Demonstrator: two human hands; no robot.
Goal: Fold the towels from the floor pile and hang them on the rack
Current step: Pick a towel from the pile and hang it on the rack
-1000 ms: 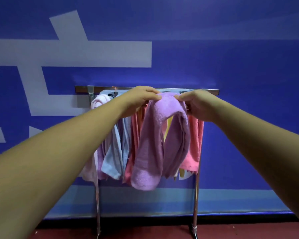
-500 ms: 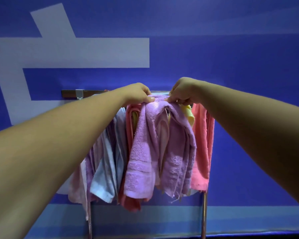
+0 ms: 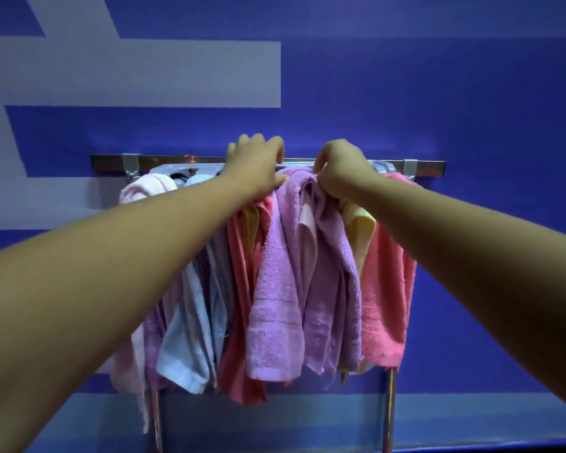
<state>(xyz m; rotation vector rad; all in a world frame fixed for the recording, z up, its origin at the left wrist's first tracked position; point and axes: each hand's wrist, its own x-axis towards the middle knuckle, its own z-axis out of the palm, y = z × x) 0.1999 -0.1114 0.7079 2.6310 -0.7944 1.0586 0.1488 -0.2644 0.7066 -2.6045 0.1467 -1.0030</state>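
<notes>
Blue wall with pale painted bands backs the steel rack [image 3: 108, 161]. At its left end hang a fluffy pale-pink towel [image 3: 144, 191], light-blue towel [image 3: 187, 348] and coral towel [image 3: 239, 289]. The left hand [image 3: 255, 165] curls over the bar, though I cannot tell what its grip holds. The lilac towel [image 3: 275, 289] drapes mid-rack, its top fold pinched in the right hand [image 3: 340, 173] grip. A yellow towel [image 3: 360, 230] and pink towel [image 3: 386, 289] hang rightward.

Left hand [image 3: 255, 166] and right hand [image 3: 340, 173] hold lilac towel [image 3: 275, 289] atop rack [image 3: 427, 165].

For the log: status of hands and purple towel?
Right hand grips purple towel atop rack; left hand: grip unclear. Towel draped. Coral towels crowd both sides.
</notes>
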